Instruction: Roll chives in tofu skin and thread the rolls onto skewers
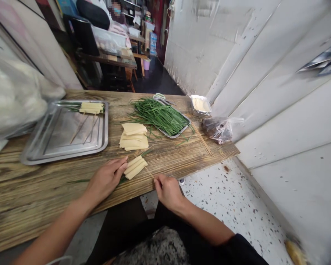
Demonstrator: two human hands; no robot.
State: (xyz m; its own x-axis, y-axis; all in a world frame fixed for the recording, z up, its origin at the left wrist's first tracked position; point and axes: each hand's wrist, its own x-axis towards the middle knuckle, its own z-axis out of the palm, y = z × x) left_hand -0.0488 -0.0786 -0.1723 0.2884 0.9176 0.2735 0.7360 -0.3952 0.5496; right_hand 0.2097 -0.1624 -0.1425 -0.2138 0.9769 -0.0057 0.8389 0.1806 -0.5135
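Left hand (107, 178) lies on the tabletop (44, 195) near the front edge, fingers stretched out and pressing on one end of a small tofu-skin bundle (136, 167). The grip is open and flat, pinning rather than wrapping, and the thumb is hidden. Right hand (168, 189) is just right of it, grip pinched closed on a thin skewer (149, 172) whose tip meets the bundle's right end. How far it has entered cannot be told. A green strand pokes out under the bundle, probably chive. As for done work, the steel tray (60, 134) at left carries only one finished batch (91, 107) at its far edge, pale strips with green ends sticking out. The rest of the tray is bare metal with a few thin lines, either sticks or reflections. As for what is left, a stack of flat sheets (134, 137) sits just behind the bundle, uncut or unrolled. A big heap of chives (160, 117) fills a second tray behind that, and loose skewers (203, 141) lie to its right. A foil container (200, 104) and a plastic bag (217, 129) sit at the far right corner. Judged from this, the work is early, with most of the material unused.
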